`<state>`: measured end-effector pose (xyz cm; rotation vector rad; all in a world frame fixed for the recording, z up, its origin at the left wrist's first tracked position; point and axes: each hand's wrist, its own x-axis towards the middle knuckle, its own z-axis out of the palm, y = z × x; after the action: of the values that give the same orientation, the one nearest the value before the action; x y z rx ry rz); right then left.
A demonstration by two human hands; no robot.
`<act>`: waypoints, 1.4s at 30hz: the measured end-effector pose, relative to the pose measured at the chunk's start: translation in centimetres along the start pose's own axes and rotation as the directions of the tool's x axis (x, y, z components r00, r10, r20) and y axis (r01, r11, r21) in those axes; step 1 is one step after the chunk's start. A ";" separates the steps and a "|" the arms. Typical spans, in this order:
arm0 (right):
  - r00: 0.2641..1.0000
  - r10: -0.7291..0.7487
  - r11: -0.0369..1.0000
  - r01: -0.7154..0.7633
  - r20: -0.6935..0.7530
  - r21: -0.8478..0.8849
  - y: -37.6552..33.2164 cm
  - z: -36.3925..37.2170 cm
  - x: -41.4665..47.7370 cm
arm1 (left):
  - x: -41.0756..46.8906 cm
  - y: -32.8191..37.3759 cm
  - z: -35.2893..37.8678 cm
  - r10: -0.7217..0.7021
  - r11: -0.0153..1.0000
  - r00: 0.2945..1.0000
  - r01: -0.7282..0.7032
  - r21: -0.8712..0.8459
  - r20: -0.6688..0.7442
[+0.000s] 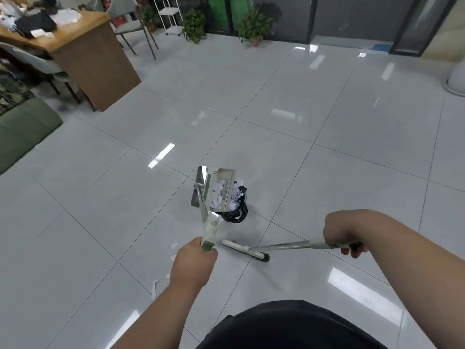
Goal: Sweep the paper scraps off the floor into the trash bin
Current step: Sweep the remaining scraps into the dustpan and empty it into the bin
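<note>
My left hand (pixel 193 263) grips the green-tipped handle of a metal dustpan (pixel 214 190). The pan is lifted and tilted over a small trash bin (pixel 236 207) lined with a black bag, and white paper scraps lie inside the pan and in the bin. My right hand (pixel 344 235) holds the handle of a broom (pixel 245 250) whose white head with dark bristles rests on the floor just in front of the bin. A few paper scraps (pixel 156 288) lie on the tiles to the left of my left forearm.
A wooden desk (pixel 93 54) with chairs stands at the far left, with a green mat (pixel 22 129) below it. Potted plants (pixel 254 26) and a white shelf (pixel 168 16) line the far glass wall. Glossy grey tiles spread all around.
</note>
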<state>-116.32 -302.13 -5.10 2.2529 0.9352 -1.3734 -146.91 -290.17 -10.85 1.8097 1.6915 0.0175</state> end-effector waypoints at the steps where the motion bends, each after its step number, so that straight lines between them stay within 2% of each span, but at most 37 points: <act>1: 1.000 0.002 1.000 -0.002 0.000 0.005 0.1 0.0 0.0 | -0.2 -0.2 0.2 0.009 0.999 1.000 -0.010 0.036 0.011; 9: 1.000 0.009 1.000 -0.009 0.003 0.019 0.7 0.0 -0.1 | -1.0 -1.3 0.8 0.094 0.951 0.991 -0.117 0.285 0.093; 16: 1.000 0.008 1.000 -0.008 0.004 0.007 0.9 -0.4 0.1 | -1.3 -1.2 0.5 0.119 0.898 0.987 -0.152 0.412 0.105; 31: 1.000 -0.026 0.999 0.025 -0.008 -0.037 0.9 -0.9 0.4 | -2.9 -1.4 -0.5 0.222 0.812 0.974 -0.207 0.546 0.038; 37: 0.999 -0.036 0.998 0.037 0.004 -0.045 0.6 -0.5 0.5 | -2.9 -2.4 -0.6 0.177 0.875 0.984 -0.146 0.462 -0.024; 40: 0.999 -0.032 0.997 0.034 0.026 -0.073 0.5 -0.2 0.5 | -3.2 -2.6 -1.1 0.097 0.934 0.992 -0.064 0.351 -0.077; 42: 0.998 -0.037 0.997 0.040 0.048 -0.062 0.2 0.0 0.6 | -3.6 -3.2 -1.7 0.024 0.981 0.988 0.005 0.192 -0.150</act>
<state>-116.02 -302.05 -5.61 2.1577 0.9965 -1.3873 -151.04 -292.78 -9.55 2.0021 1.8450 -0.0035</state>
